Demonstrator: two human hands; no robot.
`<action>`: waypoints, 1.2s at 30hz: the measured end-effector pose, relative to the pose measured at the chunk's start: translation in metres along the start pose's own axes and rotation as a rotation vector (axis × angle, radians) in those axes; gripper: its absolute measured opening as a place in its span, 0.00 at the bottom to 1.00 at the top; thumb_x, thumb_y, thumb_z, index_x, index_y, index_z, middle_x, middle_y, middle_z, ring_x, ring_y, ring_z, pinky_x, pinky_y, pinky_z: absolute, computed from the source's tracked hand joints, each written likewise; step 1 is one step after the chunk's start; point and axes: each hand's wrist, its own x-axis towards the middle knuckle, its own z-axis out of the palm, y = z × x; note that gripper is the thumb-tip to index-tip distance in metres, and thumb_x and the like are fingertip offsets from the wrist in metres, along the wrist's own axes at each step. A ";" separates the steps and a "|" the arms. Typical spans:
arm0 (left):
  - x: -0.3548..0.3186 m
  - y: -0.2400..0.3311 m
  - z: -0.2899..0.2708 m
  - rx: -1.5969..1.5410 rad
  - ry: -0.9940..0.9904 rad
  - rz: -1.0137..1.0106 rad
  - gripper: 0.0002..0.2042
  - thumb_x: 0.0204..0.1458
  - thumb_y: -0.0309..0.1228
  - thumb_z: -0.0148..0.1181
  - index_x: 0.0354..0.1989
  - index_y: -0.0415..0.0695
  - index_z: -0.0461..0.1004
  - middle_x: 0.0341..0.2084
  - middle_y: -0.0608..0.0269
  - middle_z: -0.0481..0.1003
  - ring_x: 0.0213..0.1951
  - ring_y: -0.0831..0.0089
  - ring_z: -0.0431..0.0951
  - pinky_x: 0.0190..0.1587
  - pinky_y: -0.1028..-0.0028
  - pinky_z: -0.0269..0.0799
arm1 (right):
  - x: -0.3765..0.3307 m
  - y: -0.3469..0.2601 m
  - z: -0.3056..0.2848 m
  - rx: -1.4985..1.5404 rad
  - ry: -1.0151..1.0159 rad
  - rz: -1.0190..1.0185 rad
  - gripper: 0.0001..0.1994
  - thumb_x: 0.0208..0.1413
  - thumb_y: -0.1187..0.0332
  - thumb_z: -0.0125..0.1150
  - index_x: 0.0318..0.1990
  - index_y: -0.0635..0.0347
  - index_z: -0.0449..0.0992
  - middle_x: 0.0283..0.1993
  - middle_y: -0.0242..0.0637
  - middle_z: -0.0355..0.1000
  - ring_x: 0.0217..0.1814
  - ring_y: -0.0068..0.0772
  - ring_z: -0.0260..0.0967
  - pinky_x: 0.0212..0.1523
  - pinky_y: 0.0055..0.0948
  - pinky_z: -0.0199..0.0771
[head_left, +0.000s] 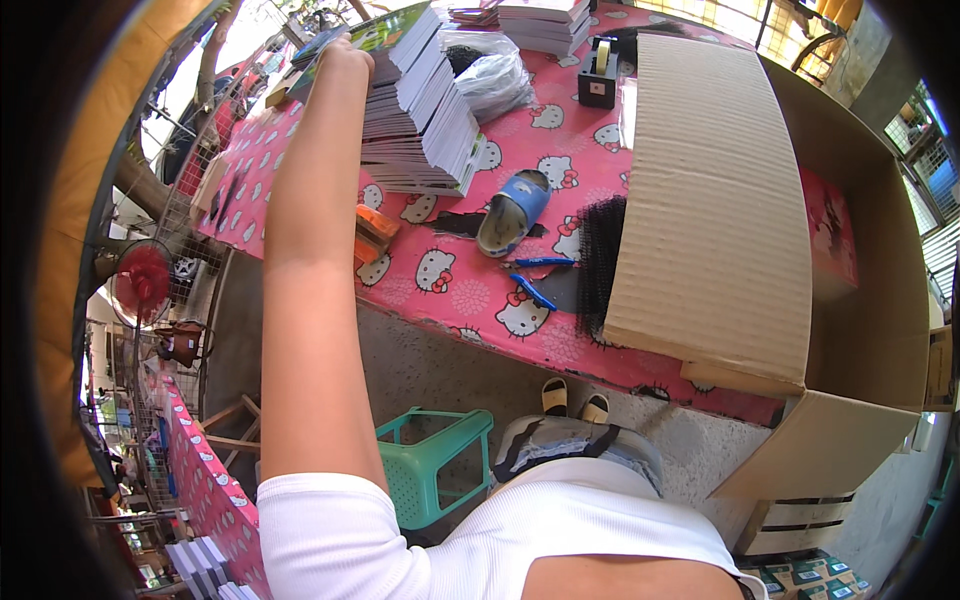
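My left arm stretches far forward across the pink patterned table cover (pixel 480 297). My left hand (pixel 346 60) is at the top left of a tall stack of booklets (pixel 425 115), by its upper covers. Its fingers are mostly turned away, so I cannot make out what they grip. A dark-covered booklet (pixel 318 46) lies just left of the hand. Below the stack, beside my forearm, is an orange object (pixel 374 235). My right hand is out of the picture.
A large open cardboard box (pixel 715 200) covers the table's right side. Nearby are a blue slide sandal (pixel 520 205), blue-handled cutters (pixel 535 290), a black tape dispenser (pixel 598 85) and a clear plastic bag (pixel 497 82). A green stool (pixel 425 480) stands below the table edge.
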 end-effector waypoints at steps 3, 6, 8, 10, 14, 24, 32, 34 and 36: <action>-0.005 0.004 0.003 0.006 0.014 0.005 0.19 0.49 0.38 0.62 0.47 0.41 0.72 0.49 0.54 0.73 0.46 0.61 0.73 0.50 0.52 0.63 | 0.005 0.003 0.001 0.005 -0.004 -0.008 0.10 0.56 0.63 0.56 0.33 0.62 0.75 0.28 0.39 0.72 0.29 0.33 0.69 0.32 0.32 0.68; -0.010 0.007 0.002 0.019 0.028 0.018 0.19 0.48 0.38 0.63 0.47 0.41 0.73 0.49 0.54 0.73 0.46 0.62 0.73 0.50 0.52 0.62 | 0.008 0.008 0.002 0.003 -0.010 -0.009 0.11 0.56 0.63 0.56 0.34 0.62 0.75 0.28 0.39 0.72 0.30 0.34 0.69 0.33 0.32 0.68; -0.014 0.011 -0.001 0.022 0.036 0.027 0.20 0.48 0.38 0.63 0.47 0.41 0.73 0.49 0.54 0.73 0.47 0.62 0.73 0.50 0.52 0.62 | 0.011 0.011 0.002 0.001 -0.014 -0.015 0.11 0.56 0.63 0.56 0.34 0.62 0.75 0.28 0.39 0.73 0.30 0.35 0.70 0.33 0.33 0.69; -0.024 0.014 -0.004 -0.007 0.044 0.025 0.20 0.48 0.38 0.64 0.47 0.41 0.73 0.49 0.54 0.73 0.47 0.62 0.73 0.50 0.52 0.62 | 0.014 0.013 0.000 -0.001 -0.018 -0.027 0.11 0.56 0.62 0.56 0.34 0.62 0.75 0.29 0.39 0.73 0.30 0.35 0.70 0.34 0.33 0.69; -0.026 0.025 -0.045 -0.053 0.051 0.001 0.20 0.46 0.38 0.65 0.46 0.41 0.72 0.52 0.55 0.70 0.52 0.61 0.69 0.53 0.55 0.64 | 0.018 0.017 0.002 -0.007 -0.020 -0.061 0.11 0.56 0.62 0.56 0.34 0.63 0.75 0.29 0.40 0.73 0.31 0.36 0.70 0.34 0.33 0.69; -0.112 -0.124 -0.243 -0.042 -0.103 0.716 0.07 0.55 0.29 0.56 0.38 0.40 0.68 0.29 0.68 0.70 0.31 0.82 0.68 0.35 0.78 0.64 | -0.032 -0.139 0.032 0.044 -0.025 -0.420 0.12 0.56 0.62 0.57 0.37 0.63 0.75 0.34 0.42 0.75 0.35 0.38 0.72 0.37 0.33 0.69; -0.033 -0.258 -0.426 0.600 0.082 0.437 0.09 0.53 0.31 0.59 0.40 0.41 0.73 0.27 0.67 0.73 0.29 0.79 0.71 0.35 0.76 0.68 | -0.107 -0.394 0.142 0.123 -0.256 -1.201 0.07 0.51 0.74 0.60 0.38 0.64 0.74 0.38 0.45 0.72 0.40 0.45 0.71 0.42 0.35 0.70; 0.012 -0.255 -0.448 0.426 0.266 0.333 0.21 0.52 0.35 0.59 0.53 0.41 0.66 0.43 0.58 0.71 0.44 0.72 0.71 0.47 0.71 0.67 | -0.117 -0.450 0.177 0.075 -0.261 -1.406 0.09 0.49 0.74 0.61 0.39 0.64 0.74 0.40 0.46 0.72 0.42 0.47 0.70 0.44 0.37 0.69; 0.077 -0.243 -0.447 0.368 0.630 0.112 0.31 0.51 0.42 0.59 0.60 0.40 0.57 0.57 0.47 0.59 0.56 0.61 0.64 0.55 0.64 0.63 | -0.124 -0.496 0.207 0.012 -0.248 -1.620 0.10 0.47 0.75 0.62 0.39 0.64 0.73 0.43 0.47 0.71 0.45 0.49 0.69 0.45 0.38 0.69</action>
